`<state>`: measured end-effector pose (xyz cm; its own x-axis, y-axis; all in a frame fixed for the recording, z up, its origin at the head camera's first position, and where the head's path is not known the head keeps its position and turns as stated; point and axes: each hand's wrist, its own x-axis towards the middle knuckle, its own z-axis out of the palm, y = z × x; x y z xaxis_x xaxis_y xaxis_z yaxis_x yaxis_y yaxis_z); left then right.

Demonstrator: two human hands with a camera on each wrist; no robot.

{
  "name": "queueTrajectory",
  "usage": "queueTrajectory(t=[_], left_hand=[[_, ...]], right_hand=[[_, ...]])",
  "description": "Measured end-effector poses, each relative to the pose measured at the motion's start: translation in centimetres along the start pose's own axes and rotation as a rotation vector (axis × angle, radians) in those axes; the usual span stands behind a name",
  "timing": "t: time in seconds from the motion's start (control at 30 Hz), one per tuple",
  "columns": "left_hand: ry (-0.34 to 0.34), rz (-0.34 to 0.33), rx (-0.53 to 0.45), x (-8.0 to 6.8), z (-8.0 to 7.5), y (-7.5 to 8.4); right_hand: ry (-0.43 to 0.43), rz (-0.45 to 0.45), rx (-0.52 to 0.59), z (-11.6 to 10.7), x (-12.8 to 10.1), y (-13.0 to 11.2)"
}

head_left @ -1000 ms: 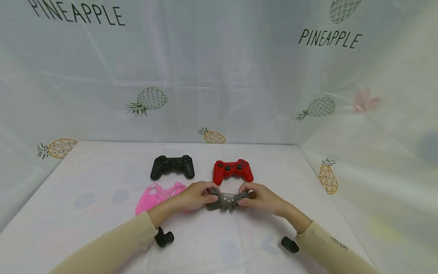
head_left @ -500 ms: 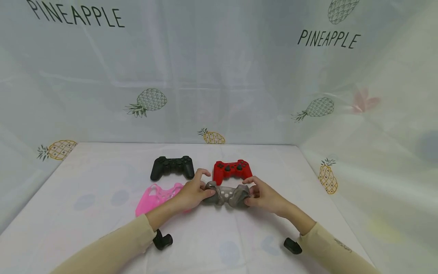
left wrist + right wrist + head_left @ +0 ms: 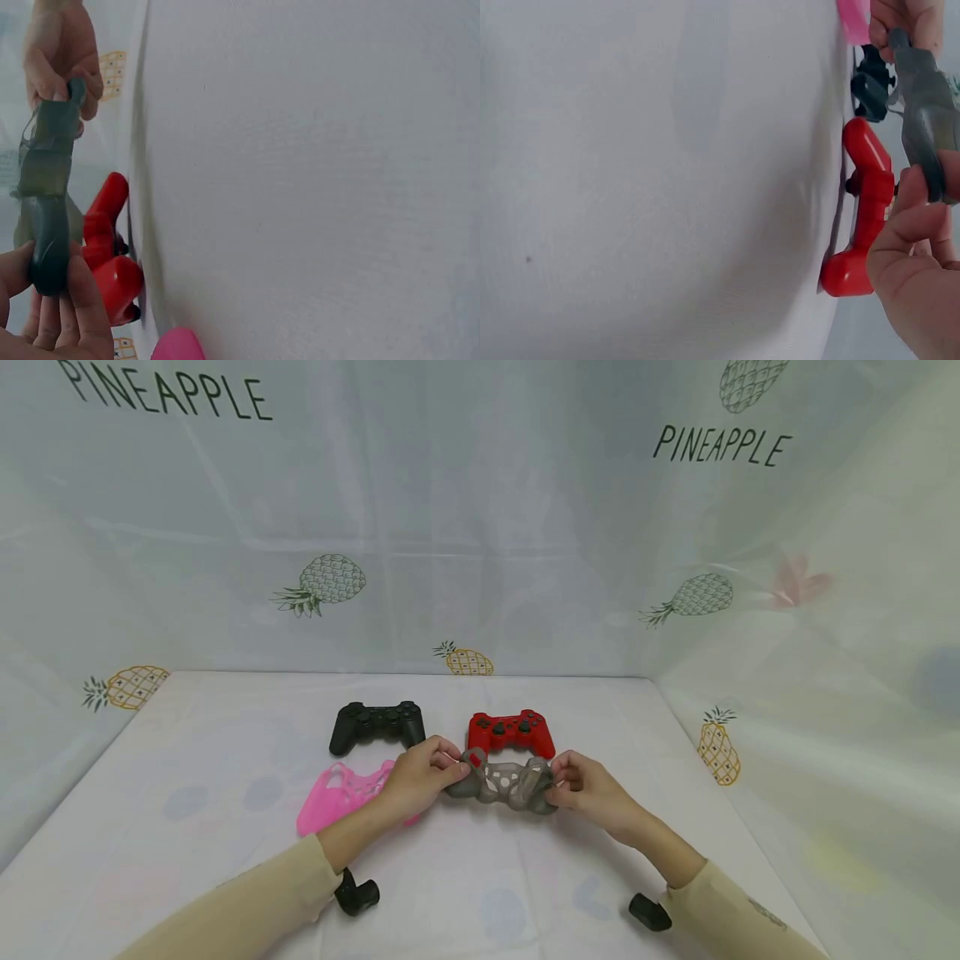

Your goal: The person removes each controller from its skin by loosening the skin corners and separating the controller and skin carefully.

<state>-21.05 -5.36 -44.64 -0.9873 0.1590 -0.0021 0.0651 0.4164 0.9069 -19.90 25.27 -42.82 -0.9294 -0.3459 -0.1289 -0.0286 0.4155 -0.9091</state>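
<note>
Both hands hold a translucent grey silicone controller cover [image 3: 504, 782] just in front of the red game controller [image 3: 517, 731]. My left hand [image 3: 422, 774] pinches its left end between thumb and fingers, and my right hand [image 3: 594, 793] pinches its right end. Through an opening at the cover's upper left, a patch of red shows in the head view. Seen from the left wrist, the grey cover [image 3: 46, 180] stretches between the two hands, above the white table. From the right wrist, the same cover [image 3: 926, 112] sits between thumb and fingers.
A black game controller [image 3: 377, 725] lies at the back left. The pink silicone cover [image 3: 330, 797] lies partly behind the left forearm. Black wrist cameras hang below both sleeves. The white table [image 3: 480, 877] meets a pineapple-print curtain [image 3: 480, 527] at its back edge.
The grey cover has been spread and turned so its openings show, and has shifted slightly right. Fingers of both hands, lifted half a second ago, have closed onto its ends again.
</note>
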Motion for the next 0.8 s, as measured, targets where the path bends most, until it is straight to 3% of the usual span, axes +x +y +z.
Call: queueTrajectory(t=[0.23, 0.37, 0.8], left_hand=[[-0.031, -0.019, -0.079, -0.6, -0.1, 0.5], [-0.014, -0.042, -0.123, -0.7, 0.0, 0.7], [-0.018, -0.037, -0.146, -1.4, 0.6, 0.9]], right_hand=[[0.059, 0.007, 0.053, -0.1, -0.5, -0.3], [0.095, 0.030, 0.078, 0.0, -0.6, -0.3], [0.131, 0.027, 0.094, 0.1, -1.2, 0.0]])
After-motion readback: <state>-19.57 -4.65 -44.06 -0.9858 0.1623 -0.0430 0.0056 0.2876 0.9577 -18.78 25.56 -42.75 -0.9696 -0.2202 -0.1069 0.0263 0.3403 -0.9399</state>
